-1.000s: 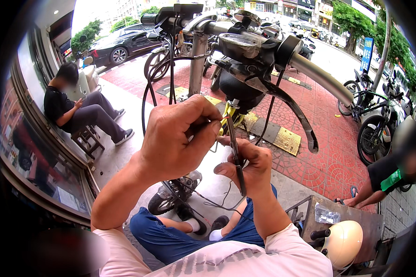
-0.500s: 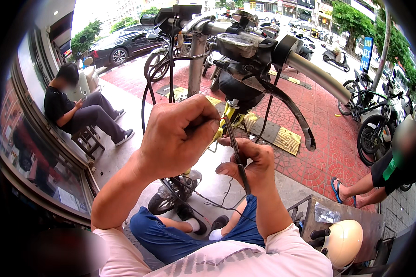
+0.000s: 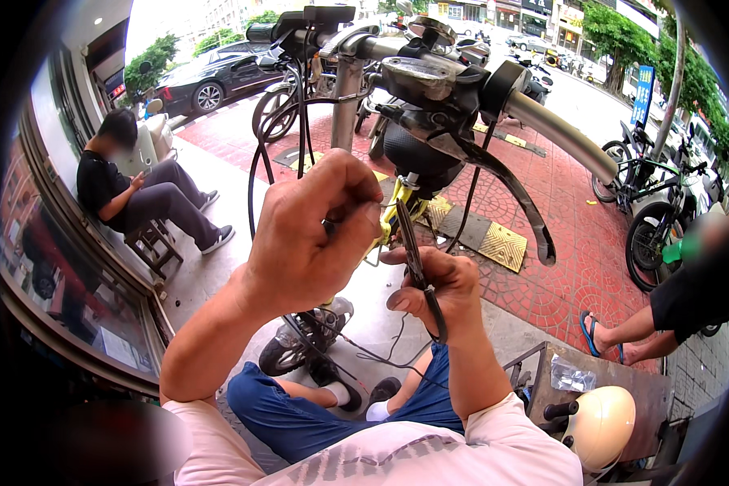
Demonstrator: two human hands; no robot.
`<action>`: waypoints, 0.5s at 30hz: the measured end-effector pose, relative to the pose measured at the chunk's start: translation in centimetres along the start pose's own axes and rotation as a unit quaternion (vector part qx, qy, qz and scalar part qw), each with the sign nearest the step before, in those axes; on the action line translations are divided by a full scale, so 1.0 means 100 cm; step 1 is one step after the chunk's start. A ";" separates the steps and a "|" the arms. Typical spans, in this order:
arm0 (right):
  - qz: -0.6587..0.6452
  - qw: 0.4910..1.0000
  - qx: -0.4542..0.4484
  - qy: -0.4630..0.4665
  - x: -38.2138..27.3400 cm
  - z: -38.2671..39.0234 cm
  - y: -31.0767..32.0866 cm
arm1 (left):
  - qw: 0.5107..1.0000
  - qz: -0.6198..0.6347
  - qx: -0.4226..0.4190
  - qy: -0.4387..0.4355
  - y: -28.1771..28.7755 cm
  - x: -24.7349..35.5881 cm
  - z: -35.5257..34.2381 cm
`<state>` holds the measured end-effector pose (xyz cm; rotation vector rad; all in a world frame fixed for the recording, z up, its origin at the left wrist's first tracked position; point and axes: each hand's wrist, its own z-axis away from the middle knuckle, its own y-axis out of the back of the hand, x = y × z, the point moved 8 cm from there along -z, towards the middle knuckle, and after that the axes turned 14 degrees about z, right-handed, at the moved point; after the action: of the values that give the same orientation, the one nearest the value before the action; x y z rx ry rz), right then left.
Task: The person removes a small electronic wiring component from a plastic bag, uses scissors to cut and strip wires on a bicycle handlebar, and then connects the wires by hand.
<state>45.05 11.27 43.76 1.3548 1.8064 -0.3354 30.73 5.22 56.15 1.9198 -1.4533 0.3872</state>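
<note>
My left hand (image 3: 308, 231) is closed in a pinch, thumb against curled index finger. A thin wire, with a bit of red at the fingertips, seems to be in the pinch. My right hand (image 3: 445, 287) is closed round a slim black cable-like piece (image 3: 411, 243), dark and two-stranded at its upper part, bending below the thumb. Its upper end stands just right of my left fingertips. Both hands are below the handlebar, in front of the yellow frame (image 3: 397, 202) of a two-wheeler. Its black brake lever (image 3: 526, 198) curves down to the right of my hands.
A silver bar end (image 3: 563, 142) juts right above the hands. Dark cables (image 3: 261, 178) hang at left; loose wires (image 3: 381, 356) lie below. At right a cream helmet (image 3: 603, 425) and plastic bag (image 3: 573, 374) rest on a bench. One person sits left, another is right.
The black piece has tilted and bent in my right hand, its strands showing apart. My left hand has shifted slightly up and left. The person at right has moved an arm.
</note>
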 end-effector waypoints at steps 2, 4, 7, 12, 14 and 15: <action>0.009 1.000 -0.002 0.007 -0.002 0.000 0.000 | 0.999 -0.040 -0.015 0.019 0.000 0.002 -0.002; 0.009 1.000 -0.001 0.014 -0.007 -0.001 -0.001 | 0.998 -0.055 -0.013 0.024 0.001 0.002 -0.002; -0.009 1.000 0.010 0.014 -0.008 -0.003 -0.002 | 0.999 -0.050 0.009 0.001 0.001 0.001 -0.002; 0.082 0.995 0.050 0.012 -0.013 -0.008 0.002 | 0.999 -0.026 0.032 -0.014 0.002 -0.001 0.001; 0.110 0.990 0.080 0.043 -0.020 -0.012 0.003 | 0.999 0.020 0.037 0.019 0.004 -0.006 0.001; 0.121 0.986 0.097 0.061 -0.022 -0.015 0.002 | 0.998 0.040 0.040 0.036 0.005 -0.007 0.002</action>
<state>44.67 10.85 46.33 1.7469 1.7168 -0.3079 30.00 5.55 55.79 1.8945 -1.4918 0.5539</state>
